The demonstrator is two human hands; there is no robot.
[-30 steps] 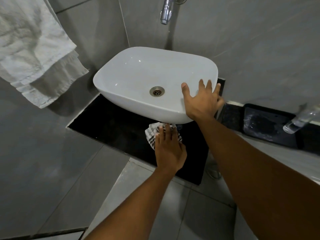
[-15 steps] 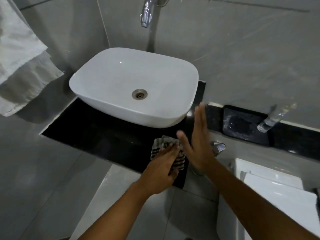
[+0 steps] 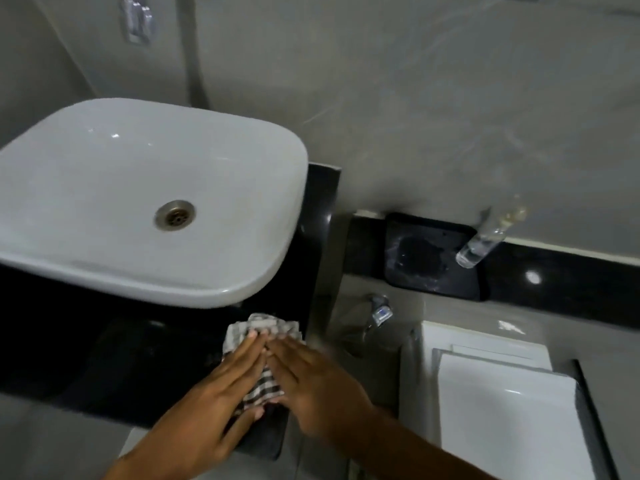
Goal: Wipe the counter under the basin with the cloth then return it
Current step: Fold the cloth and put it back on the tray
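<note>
A white basin sits on the black counter. A checked grey-and-white cloth lies on the counter's front right corner, just below the basin's rim. My left hand lies flat on the cloth, fingers pressing it down. My right hand rests flat beside it on the cloth's right part, fingers extended. Much of the cloth is hidden under both hands.
A chrome tap hangs above the basin. To the right are a black soap tray on a black ledge, a clear bottle, a chrome valve and a white toilet cistern. Grey tiled walls surround.
My right hand left the basin rim and came down onto the cloth beside my left hand. The cloth has shifted toward the counter's right corner. The view has panned right.
</note>
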